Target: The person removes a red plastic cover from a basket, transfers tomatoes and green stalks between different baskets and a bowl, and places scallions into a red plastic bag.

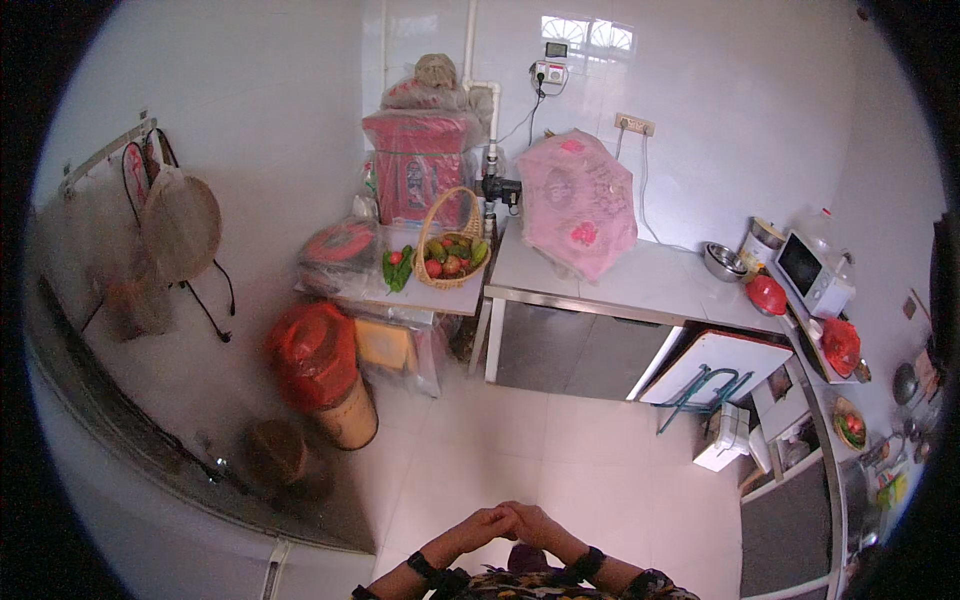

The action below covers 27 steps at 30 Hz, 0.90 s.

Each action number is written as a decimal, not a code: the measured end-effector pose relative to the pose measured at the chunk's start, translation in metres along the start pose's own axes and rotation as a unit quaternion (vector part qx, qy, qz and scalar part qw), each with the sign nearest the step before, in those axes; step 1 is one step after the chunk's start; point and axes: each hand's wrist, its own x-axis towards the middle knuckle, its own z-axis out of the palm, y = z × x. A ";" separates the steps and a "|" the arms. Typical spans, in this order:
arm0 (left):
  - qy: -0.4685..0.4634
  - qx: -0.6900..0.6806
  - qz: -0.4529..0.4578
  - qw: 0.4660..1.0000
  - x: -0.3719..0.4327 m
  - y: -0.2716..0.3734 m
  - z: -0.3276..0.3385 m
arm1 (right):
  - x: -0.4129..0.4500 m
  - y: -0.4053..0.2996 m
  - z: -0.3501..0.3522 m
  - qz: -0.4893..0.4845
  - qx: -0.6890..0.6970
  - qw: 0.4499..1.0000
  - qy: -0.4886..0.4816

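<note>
In front of my body, low in the head view, my left hand [484,526] and my right hand [538,526] are clasped together over the floor. Their fingers are folded against each other, and I see no object in them. The inner sides of both palms are hidden. Each wrist wears a dark band. Farther ahead, a wicker basket [439,280] of vegetables stands on a small table [450,301], with green peppers [399,274] beside it. A pink mesh food cover [577,199] rests on the counter [675,289] to the right of that table.
A tall bin with a red plastic cover [311,356] stands front left. A folded table [709,367] leans under the counter, near a white box [724,442]. Steel bowls [724,262] and a microwave [810,274] are at the right. Pale tiled floor [487,450] lies between.
</note>
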 end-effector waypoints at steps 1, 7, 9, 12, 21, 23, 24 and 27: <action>0.007 0.022 -0.010 1.000 0.015 0.007 -0.006 | 0.013 0.009 -0.014 -0.004 0.004 1.000 -0.004; 0.079 0.034 0.045 0.995 0.103 0.063 -0.047 | 0.104 0.067 -0.089 -0.051 0.068 0.995 -0.054; 0.117 0.018 0.035 0.992 0.124 0.077 -0.061 | 0.135 0.076 -0.112 -0.093 0.095 0.989 -0.058; 0.196 -0.034 0.060 0.978 0.155 0.076 -0.089 | 0.182 0.091 -0.130 -0.063 0.110 0.986 -0.110; 0.272 -0.101 0.036 0.956 0.218 0.083 -0.188 | 0.311 0.168 -0.130 -0.089 0.043 0.977 -0.188; 0.274 -0.102 0.038 0.956 0.232 0.104 -0.218 | 0.351 0.154 -0.155 -0.086 0.040 0.975 -0.200; 0.266 -0.097 0.039 0.958 0.244 0.121 -0.234 | 0.370 0.147 -0.169 -0.081 0.034 0.976 -0.200; 0.257 -0.089 0.036 0.962 0.283 0.156 -0.277 | 0.428 0.174 -0.184 -0.065 -0.057 0.975 -0.205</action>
